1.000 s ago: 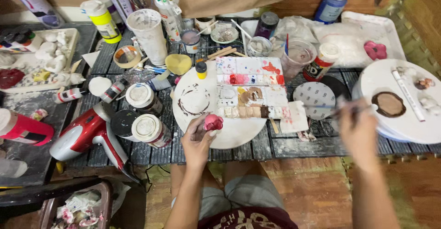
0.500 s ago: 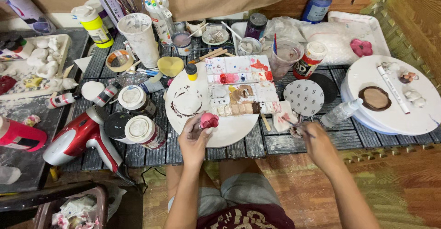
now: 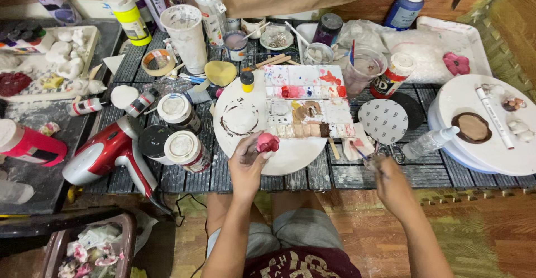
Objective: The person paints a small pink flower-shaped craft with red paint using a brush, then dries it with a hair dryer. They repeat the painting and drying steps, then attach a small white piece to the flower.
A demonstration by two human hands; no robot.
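Note:
My left hand (image 3: 247,163) pinches a small pink-red clay piece (image 3: 267,142) above the near edge of a round white plate (image 3: 296,155). My right hand (image 3: 391,180) grips a thin paintbrush (image 3: 363,156) whose tip points toward a smeared scrap of paper next to the plate. On the plate lies a rectangular paint palette (image 3: 310,102) with red, brown and beige dabs. A small yellow paint bottle (image 3: 247,81) stands at the plate's far edge.
A red hair dryer (image 3: 106,152) and several paint jars (image 3: 181,149) sit to the left. A white turntable (image 3: 491,124) holding a brown disc and a marker lies to the right. Cups, bottles and brushes crowd the back. A clear dropper bottle (image 3: 427,142) lies near my right hand.
My right hand has come in from the right, away from the white turntable, to the table's front edge beside the plate. My left hand still holds the pink piece in the same spot.

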